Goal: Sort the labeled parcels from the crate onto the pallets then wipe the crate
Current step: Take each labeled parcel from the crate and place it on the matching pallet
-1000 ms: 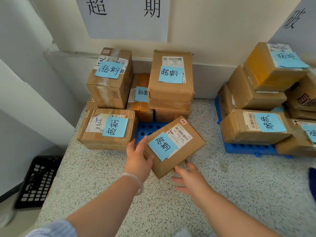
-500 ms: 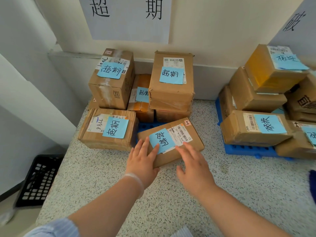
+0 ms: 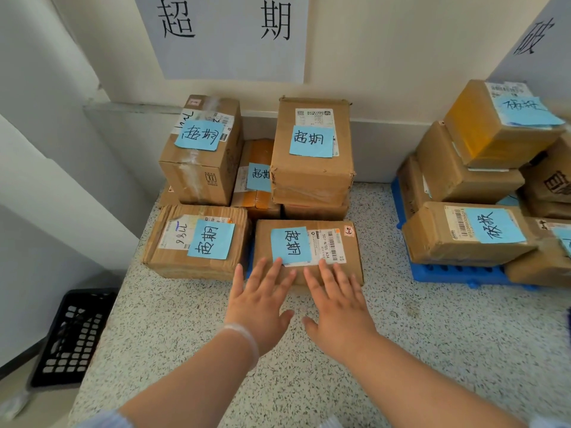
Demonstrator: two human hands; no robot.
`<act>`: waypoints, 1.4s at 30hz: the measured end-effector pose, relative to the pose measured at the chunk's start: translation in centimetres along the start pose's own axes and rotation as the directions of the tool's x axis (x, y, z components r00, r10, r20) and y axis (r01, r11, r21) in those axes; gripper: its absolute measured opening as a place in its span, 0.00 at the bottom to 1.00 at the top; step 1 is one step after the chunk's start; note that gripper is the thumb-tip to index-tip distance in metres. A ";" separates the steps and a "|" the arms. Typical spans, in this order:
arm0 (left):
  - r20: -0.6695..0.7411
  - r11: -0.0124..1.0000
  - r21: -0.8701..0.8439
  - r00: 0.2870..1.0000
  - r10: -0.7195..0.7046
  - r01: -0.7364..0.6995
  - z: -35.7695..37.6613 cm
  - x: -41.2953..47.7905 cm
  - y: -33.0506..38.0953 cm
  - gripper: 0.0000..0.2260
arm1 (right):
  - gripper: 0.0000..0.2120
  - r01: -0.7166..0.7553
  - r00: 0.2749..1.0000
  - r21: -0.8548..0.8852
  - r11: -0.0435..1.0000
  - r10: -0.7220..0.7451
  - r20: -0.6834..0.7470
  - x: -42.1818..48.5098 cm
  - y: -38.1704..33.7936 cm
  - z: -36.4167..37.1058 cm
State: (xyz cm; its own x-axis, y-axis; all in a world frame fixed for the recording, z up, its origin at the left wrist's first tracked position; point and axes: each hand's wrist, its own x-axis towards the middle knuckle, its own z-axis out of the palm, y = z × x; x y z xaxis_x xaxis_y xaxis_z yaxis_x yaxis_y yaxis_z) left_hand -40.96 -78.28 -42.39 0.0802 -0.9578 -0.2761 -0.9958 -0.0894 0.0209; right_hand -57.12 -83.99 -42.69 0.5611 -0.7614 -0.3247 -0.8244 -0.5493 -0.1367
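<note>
- the flat brown cardboard parcel (image 3: 309,245) with a blue handwritten note is laid on the blue plastic pallet (image 3: 249,264). it is just beside the corrugated brown box (image 3: 197,242) at its 9 o'clock.
- the left hand (image 3: 259,301) and the right hand (image 3: 336,307) are spread flat with fingers straight. nothing is gripped; only the fingertips are rested on the parcel's near top edge.
- if the parcel is pushed further toward 12 o'clock, the stacked cardboard boxes (image 3: 312,168) behind it could be knocked and the tall upper one tipped.
- the note's lower edge is touched by the left fingertips, so it could be rubbed loose and the sorting mark lost.
- the parcel's near edge seems to be set at the pallet's rim, so a drag toward 6 o'clock could drop it off.
- the speckled grey terrazzo surface (image 3: 216,335) looks hard and fairly smooth. past its edge at 8 o'clock, the black plastic crate (image 3: 71,338) appears to sit lower.
- a white paper sign (image 3: 222,35) is fixed to the cream wall at 12 o'clock. a second blue pallet (image 3: 457,273), loaded with parcels, is seen at 3 o'clock.
</note>
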 end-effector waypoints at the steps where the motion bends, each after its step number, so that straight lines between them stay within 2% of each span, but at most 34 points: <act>1: -0.006 1.000 0.005 1.000 0.002 -0.002 -0.1 0.3 -0.2 0.31 | 0.40 0.005 1.000 0.001 1.000 -0.005 0.012 0.3 0.1 0.0; 7: -0.022 1.000 -0.003 1.000 0.006 -0.006 -0.3 1.6 -1.1 0.28 | 0.42 -0.002 0.998 0.041 0.999 -0.001 0.067 1.5 0.9 -0.5; 12: -0.067 0.998 -0.048 0.997 0.048 -0.051 0.2 1.4 -0.8 0.30 | 0.42 -0.054 0.998 0.128 0.990 0.057 -0.022 -0.8 0.5 -0.5; 16: -0.045 0.981 -0.083 0.984 0.171 -0.174 -1.1 1.3 1.0 0.31 | 0.42 -0.130 0.988 0.183 0.974 0.143 -0.059 -4.0 0.9 -0.3; 22: -0.122 0.939 -0.025 0.933 0.338 -0.344 -4.6 0.3 8.3 0.34 | 0.41 -0.281 0.936 0.194 0.940 0.313 -0.162 -10.7 4.5 -0.7; 25: -0.161 0.886 0.015 0.874 0.459 -0.463 -5.9 -1.0 14.0 0.35 | 0.41 -0.374 0.875 0.255 0.892 0.430 -0.223 -15.3 7.1 -0.7; 31: -0.177 0.759 0.047 0.742 0.646 -0.650 -5.9 -6.1 29.2 0.36 | 0.42 -0.569 0.721 0.350 0.744 0.656 -0.224 -29.7 14.2 0.4; 36: -0.144 0.623 0.035 0.613 0.777 -0.782 -4.5 -13.1 43.2 0.38 | 0.41 -0.716 0.513 0.424 0.555 0.830 -0.220 -43.8 19.9 3.5; 39: -0.153 0.526 0.011 0.518 0.841 -0.851 -2.6 -17.4 50.5 0.39 | 0.40 -0.765 0.395 0.473 0.438 0.898 -0.193 -51.8 22.6 6.1; 42: -0.106 0.425 -0.005 0.423 0.900 -0.905 -0.6 -20.9 55.9 0.38 | 0.40 -0.784 0.261 0.541 0.304 0.953 -0.156 -57.9 24.5 8.5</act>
State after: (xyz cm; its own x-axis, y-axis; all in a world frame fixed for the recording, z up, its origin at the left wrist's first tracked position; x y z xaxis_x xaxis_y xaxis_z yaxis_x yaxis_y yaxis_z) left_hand -98.26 -63.48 -34.85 -0.8573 -0.5148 0.0036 -0.4958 0.8275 0.2635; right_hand -110.46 -50.48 -35.24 -0.6271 -0.7759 -0.0695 -0.7304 0.6166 -0.2936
